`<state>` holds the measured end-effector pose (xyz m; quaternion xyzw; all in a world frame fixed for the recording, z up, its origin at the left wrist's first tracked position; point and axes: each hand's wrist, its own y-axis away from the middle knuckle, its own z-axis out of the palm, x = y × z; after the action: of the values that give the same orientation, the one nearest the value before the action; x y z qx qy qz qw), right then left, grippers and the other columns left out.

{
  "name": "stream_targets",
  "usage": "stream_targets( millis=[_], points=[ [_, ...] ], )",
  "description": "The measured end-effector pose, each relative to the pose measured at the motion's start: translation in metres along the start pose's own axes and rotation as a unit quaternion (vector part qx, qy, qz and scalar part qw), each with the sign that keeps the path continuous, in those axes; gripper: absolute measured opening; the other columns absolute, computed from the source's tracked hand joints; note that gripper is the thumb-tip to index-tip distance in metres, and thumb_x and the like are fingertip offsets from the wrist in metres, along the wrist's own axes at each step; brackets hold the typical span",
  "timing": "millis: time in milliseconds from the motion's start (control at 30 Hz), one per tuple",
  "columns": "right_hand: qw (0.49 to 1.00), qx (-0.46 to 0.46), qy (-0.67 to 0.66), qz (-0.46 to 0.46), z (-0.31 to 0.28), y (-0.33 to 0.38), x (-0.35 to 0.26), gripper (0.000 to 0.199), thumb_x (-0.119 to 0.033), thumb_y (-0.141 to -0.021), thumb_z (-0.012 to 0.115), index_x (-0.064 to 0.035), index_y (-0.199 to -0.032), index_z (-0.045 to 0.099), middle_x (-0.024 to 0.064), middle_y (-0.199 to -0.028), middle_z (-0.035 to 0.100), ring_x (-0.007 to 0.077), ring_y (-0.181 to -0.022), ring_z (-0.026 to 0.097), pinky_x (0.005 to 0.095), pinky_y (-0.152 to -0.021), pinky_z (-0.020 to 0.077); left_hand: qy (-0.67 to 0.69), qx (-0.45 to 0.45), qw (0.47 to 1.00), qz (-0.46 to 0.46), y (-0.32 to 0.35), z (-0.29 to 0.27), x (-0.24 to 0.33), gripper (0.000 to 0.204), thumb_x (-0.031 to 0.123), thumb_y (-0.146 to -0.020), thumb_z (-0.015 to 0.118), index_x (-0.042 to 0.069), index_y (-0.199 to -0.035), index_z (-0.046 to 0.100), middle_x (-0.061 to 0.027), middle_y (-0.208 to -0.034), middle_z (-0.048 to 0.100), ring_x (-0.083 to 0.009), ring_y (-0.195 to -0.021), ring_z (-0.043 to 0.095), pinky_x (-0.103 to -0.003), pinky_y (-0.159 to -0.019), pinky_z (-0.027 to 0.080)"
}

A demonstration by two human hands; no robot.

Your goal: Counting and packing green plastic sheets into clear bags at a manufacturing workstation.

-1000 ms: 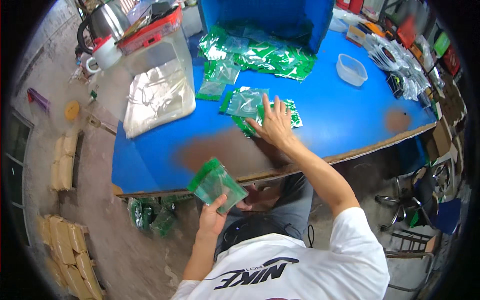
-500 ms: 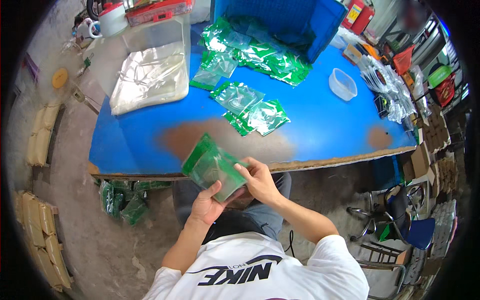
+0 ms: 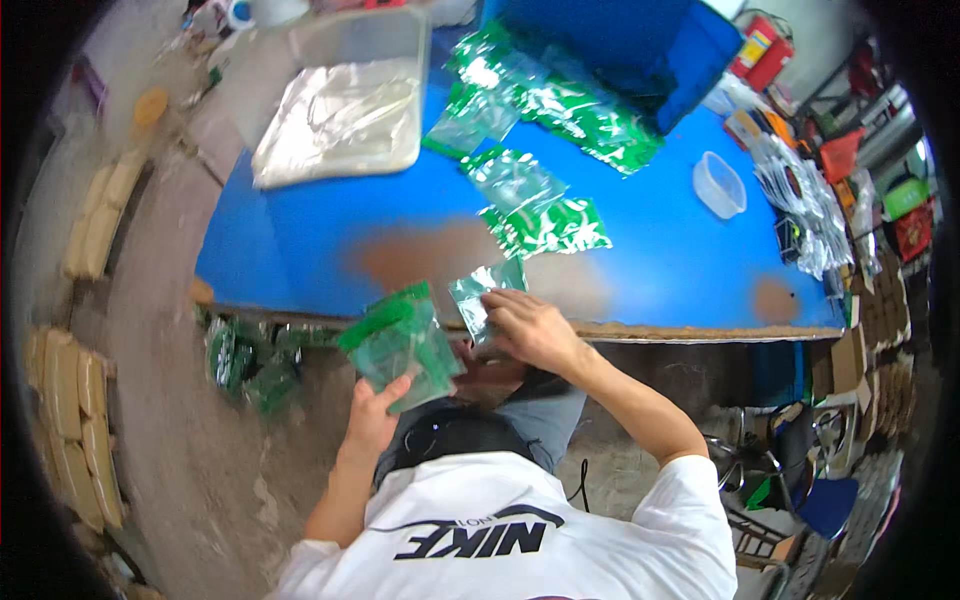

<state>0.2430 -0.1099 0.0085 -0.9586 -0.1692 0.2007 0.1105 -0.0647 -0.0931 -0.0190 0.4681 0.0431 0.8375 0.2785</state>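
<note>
My left hand [image 3: 375,410] holds a stack of green plastic bags [image 3: 400,345] upright, just below the near edge of the blue table [image 3: 300,250]. My right hand [image 3: 530,325] grips one clear-and-green bag [image 3: 485,293] at the table's edge, right beside the stack. Two more loose green bags [image 3: 545,227] lie on the table just beyond my right hand, and a larger heap of green bags [image 3: 560,100] lies further back.
A clear tray of transparent plastic sheets [image 3: 340,120] sits at the back left, a blue crate [image 3: 650,45] at the back and a small clear tub [image 3: 720,185] on the right. Green bags [image 3: 250,355] lie on the floor below the table, with tan blocks [image 3: 75,400] at the left.
My right hand left the loose bags on the table, came back to the stack, and now holds a single bag at the table's edge. My left hand kept the stack.
</note>
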Motion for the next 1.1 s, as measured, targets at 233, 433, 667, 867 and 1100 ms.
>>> stream_targets(
  millis=[233,433,667,867,1100],
  points=[
    [0.983,0.005,-0.071,-0.169,-0.032,-0.024,-0.056,0.04,0.002,-0.069,0.068,-0.0097,-0.107,0.061,0.0097,-0.135,0.059,0.0351,-0.138,0.043,0.0548,-0.117,0.0266,0.197,-0.082,0.957,-0.195,-0.022,0.011,0.006,0.051,0.012,-0.088,0.071,0.007,-0.135,0.051,-0.0088,-0.128,0.06,-0.022,-0.116,0.06,-0.04,-0.098,0.048],
    [0.973,0.149,0.077,0.157,-0.014,-0.036,0.036,0.091,-0.054,-0.077,0.075,-0.0016,-0.143,0.042,0.0279,-0.147,0.039,0.0463,-0.14,0.031,0.0556,-0.116,0.0232,-0.262,-0.027,0.96,0.099,-0.023,0.044,0.015,0.039,-0.001,-0.084,0.072,0.003,-0.121,0.061,-0.0049,-0.11,0.067,-0.0182,-0.1,0.062,-0.034,-0.094,0.048],
    [0.994,0.059,-0.007,-0.09,0.019,-0.01,-0.011,0.053,-0.023,-0.082,0.074,-0.0039,-0.128,0.055,0.0152,-0.128,0.059,0.0315,-0.121,0.056,0.0433,-0.1,0.0444,-0.194,-0.081,0.972,0.107,-0.016,-0.005,0.01,0.051,-0.003,-0.075,0.079,0.003,-0.123,0.062,-0.0055,-0.122,0.062,-0.0181,-0.114,0.058,-0.034,-0.098,0.047],
    [0.927,0.019,-0.35,0.132,-0.007,-0.028,-0.057,0.019,-0.012,-0.092,0.063,-0.0022,-0.109,0.061,0.0093,-0.079,0.069,0.0282,-0.077,0.07,0.0422,-0.063,0.0526,-0.32,-0.118,0.902,0.265,-0.021,-0.007,0.019,0.06,-0.002,-0.076,0.077,0.004,-0.132,0.058,-0.0079,-0.134,0.058,-0.0198,-0.121,0.054,-0.036,-0.104,0.043],
    [0.994,0.006,0.08,0.073,-0.018,-0.022,0.021,0.093,-0.062,-0.076,0.071,-0.0039,-0.143,0.045,0.0223,-0.153,0.035,0.0354,-0.145,0.03,0.0496,-0.12,0.0211,-0.082,-0.024,0.977,0.196,-0.011,-0.004,0.018,0.052,0.001,-0.083,0.075,0.003,-0.13,0.054,-0.008,-0.118,0.063,-0.0205,-0.112,0.059,-0.037,-0.099,0.045]
  ],
)
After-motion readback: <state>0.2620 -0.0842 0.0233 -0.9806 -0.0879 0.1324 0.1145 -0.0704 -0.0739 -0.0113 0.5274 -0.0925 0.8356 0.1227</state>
